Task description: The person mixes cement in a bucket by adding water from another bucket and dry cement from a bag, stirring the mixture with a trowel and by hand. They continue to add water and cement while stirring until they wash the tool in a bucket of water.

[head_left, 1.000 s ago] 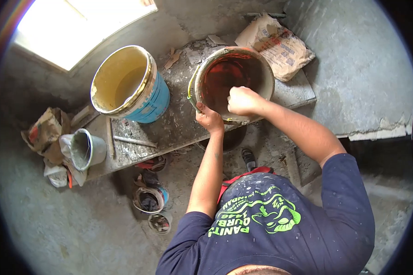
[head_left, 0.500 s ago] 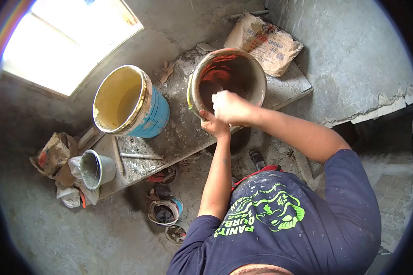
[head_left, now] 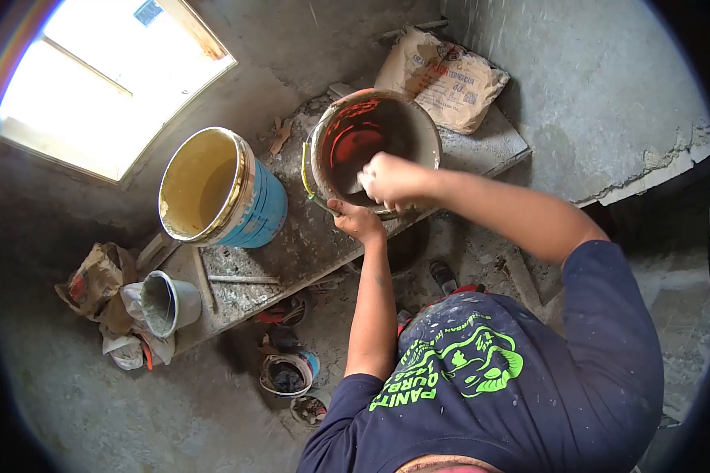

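A mortar-caked bucket [head_left: 431, 134] with a reddish inside stands on the ledge, its open mouth tilted toward me. My left hand [head_left: 359, 223] grips the near rim, thumb over the edge and fingers under the outside. Over the bucket's mouth is my right hand [head_left: 394, 183], closed in a fist. A small pale edge shows beside its fingers, but what it holds is mostly hidden. The bucket's yellow handle [head_left: 306, 169] hangs on the left side. To the left stands a larger blue bucket [head_left: 260, 206] with a yellowish inside.
A paper cement bag [head_left: 447, 83] leans at the back of the concrete ledge [head_left: 308, 256]. At its left end are a small grey bucket [head_left: 183, 306], crumpled bags [head_left: 95, 280] and wooden sticks [head_left: 244, 280]. On the floor below sit small buckets [head_left: 288, 374]. A bright window [head_left: 95, 87] is upper left.
The bucket and both hands appear slightly further left as the view shifts. My right hand has tilted, and a pale edge now shows beside it. My left hand keeps hold of the rim.
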The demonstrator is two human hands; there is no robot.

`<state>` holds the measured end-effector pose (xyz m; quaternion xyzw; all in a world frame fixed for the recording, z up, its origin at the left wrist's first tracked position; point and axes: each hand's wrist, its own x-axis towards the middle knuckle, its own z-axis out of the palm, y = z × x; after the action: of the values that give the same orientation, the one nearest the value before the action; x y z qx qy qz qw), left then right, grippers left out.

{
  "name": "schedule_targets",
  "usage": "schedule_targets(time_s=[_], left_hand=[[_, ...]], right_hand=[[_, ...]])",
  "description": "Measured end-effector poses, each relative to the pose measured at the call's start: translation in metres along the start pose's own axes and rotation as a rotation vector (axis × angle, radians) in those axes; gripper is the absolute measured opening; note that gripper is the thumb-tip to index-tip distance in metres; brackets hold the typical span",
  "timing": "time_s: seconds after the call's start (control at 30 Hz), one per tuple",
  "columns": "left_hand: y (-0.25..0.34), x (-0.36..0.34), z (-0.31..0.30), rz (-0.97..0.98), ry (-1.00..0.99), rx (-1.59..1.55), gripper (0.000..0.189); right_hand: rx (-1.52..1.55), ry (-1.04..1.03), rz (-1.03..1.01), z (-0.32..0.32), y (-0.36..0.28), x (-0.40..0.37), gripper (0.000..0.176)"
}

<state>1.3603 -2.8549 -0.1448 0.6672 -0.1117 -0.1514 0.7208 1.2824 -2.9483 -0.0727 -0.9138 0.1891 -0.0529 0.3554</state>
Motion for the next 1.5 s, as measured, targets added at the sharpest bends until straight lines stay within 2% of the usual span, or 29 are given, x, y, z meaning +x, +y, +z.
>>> schedule_targets(time_s=[0.07,0.1,0.13,0.2,0.27,0.3,0.33,0.43,0.53,0.7,0.73,0.77,0.8,0.87,0.9,1.0,1.03,1.13,1.2,1.27,1.33,1.4,1.43,1.47,1.5], left_hand=[[0.003,0.004,0.001,0.013,0.018,0.002,0.075],[0.002,0.004,-0.001,0.020,0.028,-0.055,0.075],[0.000,0.004,-0.003,0.028,0.034,-0.110,0.076],[-0.004,0.003,-0.007,0.034,0.027,-0.078,0.076],[0.002,-0.001,-0.008,0.042,0.000,-0.028,0.075],[0.002,-0.002,-0.009,0.042,0.002,-0.032,0.075],[0.002,-0.001,-0.009,0.040,-0.030,-0.043,0.075],[-0.006,0.009,-0.004,0.044,-0.023,-0.072,0.074],[0.005,0.008,0.003,0.068,-0.015,-0.103,0.073],[0.015,0.023,0.015,0.103,-0.094,0.033,0.070],[0.027,0.024,0.019,0.174,-0.107,0.028,0.067],[0.039,0.025,0.021,0.247,-0.118,0.029,0.065],[0.051,0.026,0.024,0.250,-0.093,0.033,0.065],[0.068,0.023,0.022,0.260,-0.089,0.094,0.061],[0.069,0.025,0.020,0.245,-0.089,0.074,0.059],[0.089,0.011,-0.004,0.241,-0.055,0.233,0.055],[0.098,0.002,-0.010,0.231,0.008,0.239,0.055],[0.123,-0.021,-0.037,0.230,0.095,0.179,0.056],[0.129,-0.036,-0.068,0.210,0.172,0.444,0.058],[0.132,-0.053,-0.092,0.218,0.280,0.474,0.062],[0.136,-0.070,-0.119,0.202,0.360,0.541,0.065],[0.133,-0.089,-0.152,0.164,0.435,0.606,0.066],[0.131,-0.097,-0.167,0.153,0.459,0.593,0.066],[0.129,-0.104,-0.181,0.144,0.480,0.580,0.066],[0.125,-0.112,-0.195,0.142,0.488,0.581,0.066]], right_hand=[[0.267,0.111,0.501,-0.004,-0.045,-0.022,0.029],[-0.045,-0.041,0.264,-0.007,-0.025,-0.026,0.016],[0.315,-0.109,0.832,-0.021,-0.032,-0.027,0.016],[-0.262,-0.404,0.499,-0.023,0.017,-0.029,0.024],[-0.299,-0.277,0.667,-0.048,0.006,-0.043,0.032],[-0.535,-0.418,0.508,-0.058,0.012,-0.042,0.033],[-0.510,-0.251,0.602,-0.074,-0.010,-0.048,0.028],[-0.632,-0.263,0.534,-0.085,-0.014,-0.051,0.027],[-0.760,-0.102,0.479,-0.056,0.000,-0.060,0.022],[-0.371,-0.007,0.549,-0.050,0.002,-0.069,0.021],[-0.246,0.044,0.553,-0.051,0.006,-0.074,0.022],[-0.114,0.089,0.536,-0.059,0.003,-0.084,0.030],[-0.116,0.073,0.516,-0.058,0.010,-0.093,0.030],[-0.007,0.388,0.299,-0.052,0.018,-0.116,0.038],[-0.030,0.337,0.260,-0.056,0.018,-0.127,0.048],[-0.007,0.336,0.126,-0.061,0.016,-0.148,0.051],[-0.089,0.329,0.057,-0.056,0.024,-0.153,0.054],[-0.201,0.314,-0.112,-0.048,0.025,-0.163,0.053],[-0.242,0.236,-0.178,-0.041,0.026,-0.168,0.052],[-0.274,0.130,-0.215,-0.031,0.026,-0.169,0.050],[-0.214,0.046,-0.212,-0.018,0.030,-0.166,0.051],[0.147,0.057,-0.233,0.010,0.047,-0.163,0.054],[0.340,-0.090,-0.099,0.016,0.041,-0.163,0.057],[0.338,-0.107,-0.116,0.026,0.039,-0.164,0.057],[0.484,-0.212,-0.030,0.040,0.038,-0.166,0.058]])
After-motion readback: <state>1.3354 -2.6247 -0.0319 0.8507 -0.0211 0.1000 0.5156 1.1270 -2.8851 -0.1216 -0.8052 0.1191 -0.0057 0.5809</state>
